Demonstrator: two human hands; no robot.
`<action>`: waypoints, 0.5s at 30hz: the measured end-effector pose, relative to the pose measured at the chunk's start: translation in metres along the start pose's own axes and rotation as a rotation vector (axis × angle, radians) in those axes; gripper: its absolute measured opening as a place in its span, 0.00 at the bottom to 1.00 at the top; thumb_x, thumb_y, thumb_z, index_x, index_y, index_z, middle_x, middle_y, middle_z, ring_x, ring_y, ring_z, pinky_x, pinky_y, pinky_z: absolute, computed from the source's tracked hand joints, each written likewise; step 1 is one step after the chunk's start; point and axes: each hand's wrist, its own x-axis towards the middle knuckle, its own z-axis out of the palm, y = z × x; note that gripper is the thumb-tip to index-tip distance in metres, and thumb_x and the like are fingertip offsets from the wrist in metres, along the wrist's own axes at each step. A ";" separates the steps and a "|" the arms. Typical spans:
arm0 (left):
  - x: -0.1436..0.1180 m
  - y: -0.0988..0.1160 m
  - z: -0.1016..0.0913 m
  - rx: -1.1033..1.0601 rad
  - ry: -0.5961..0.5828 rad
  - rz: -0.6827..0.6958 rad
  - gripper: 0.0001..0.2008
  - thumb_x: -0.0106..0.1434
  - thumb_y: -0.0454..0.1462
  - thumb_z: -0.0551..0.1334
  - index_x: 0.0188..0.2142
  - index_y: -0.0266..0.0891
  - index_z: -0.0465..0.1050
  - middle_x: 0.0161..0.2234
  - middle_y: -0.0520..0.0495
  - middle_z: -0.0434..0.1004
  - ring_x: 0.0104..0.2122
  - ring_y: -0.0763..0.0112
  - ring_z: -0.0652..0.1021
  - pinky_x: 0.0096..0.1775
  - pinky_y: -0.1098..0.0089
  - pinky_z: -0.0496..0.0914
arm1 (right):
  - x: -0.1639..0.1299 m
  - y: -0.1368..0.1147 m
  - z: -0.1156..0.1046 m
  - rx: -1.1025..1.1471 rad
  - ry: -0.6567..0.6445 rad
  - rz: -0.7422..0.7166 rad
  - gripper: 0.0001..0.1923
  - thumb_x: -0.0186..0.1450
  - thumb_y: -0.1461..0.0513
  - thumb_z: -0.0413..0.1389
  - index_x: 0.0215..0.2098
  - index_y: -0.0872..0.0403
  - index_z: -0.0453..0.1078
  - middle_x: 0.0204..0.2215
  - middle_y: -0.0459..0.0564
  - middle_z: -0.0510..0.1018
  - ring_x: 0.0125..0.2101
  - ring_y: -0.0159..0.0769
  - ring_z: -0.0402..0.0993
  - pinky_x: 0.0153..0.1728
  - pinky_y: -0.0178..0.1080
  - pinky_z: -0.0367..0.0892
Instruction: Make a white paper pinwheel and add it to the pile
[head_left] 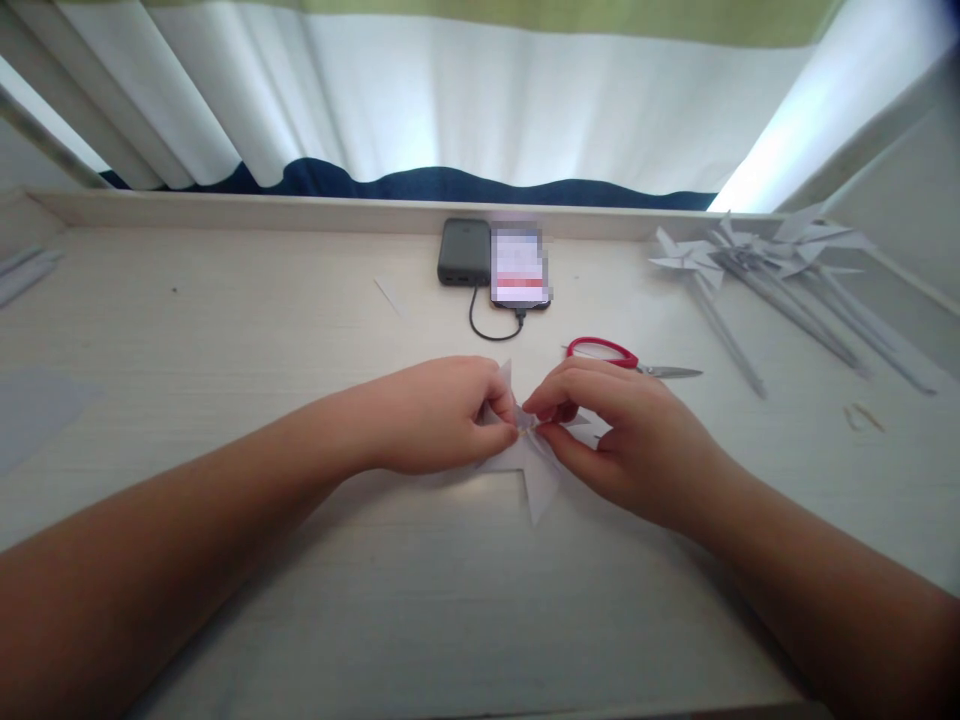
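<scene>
A white paper pinwheel lies on the table between my hands, its pointed blades sticking out around my fingers. My left hand is closed in a pinch at the pinwheel's middle, thumb against fingers. From the other side my right hand pinches at the same spot. A tiny yellowish bit shows between the fingertips; its kind is too small to make out. Just beyond my right hand lie scissors with red handles, their blades pointing right. My fingers hide much of the pinwheel's centre.
A dark power bank is cabled to a phone at the back. Several paper pinwheels on sticks lie at right, near a small tan loop. White paper and paper rolls are at left; a paper strip lies mid-table.
</scene>
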 end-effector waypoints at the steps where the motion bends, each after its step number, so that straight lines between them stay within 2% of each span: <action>1: 0.000 0.000 0.000 -0.004 0.014 -0.006 0.10 0.58 0.40 0.57 0.30 0.40 0.75 0.31 0.49 0.77 0.30 0.70 0.73 0.37 0.69 0.66 | 0.000 0.000 0.000 -0.008 0.010 0.014 0.09 0.56 0.72 0.55 0.33 0.54 0.70 0.30 0.45 0.73 0.31 0.31 0.68 0.32 0.34 0.64; 8: 0.003 0.002 0.000 -0.044 0.152 -0.060 0.11 0.58 0.41 0.57 0.30 0.41 0.77 0.30 0.49 0.78 0.30 0.69 0.74 0.36 0.68 0.66 | 0.001 0.000 -0.002 -0.021 0.085 0.048 0.07 0.57 0.71 0.55 0.32 0.54 0.70 0.29 0.45 0.74 0.29 0.31 0.68 0.31 0.34 0.64; 15: 0.004 0.003 0.002 -0.048 0.243 -0.082 0.11 0.58 0.41 0.57 0.29 0.42 0.78 0.29 0.50 0.78 0.30 0.69 0.75 0.35 0.69 0.66 | 0.001 0.002 -0.001 -0.006 0.132 0.057 0.07 0.58 0.70 0.55 0.32 0.54 0.70 0.29 0.46 0.74 0.30 0.31 0.69 0.31 0.35 0.65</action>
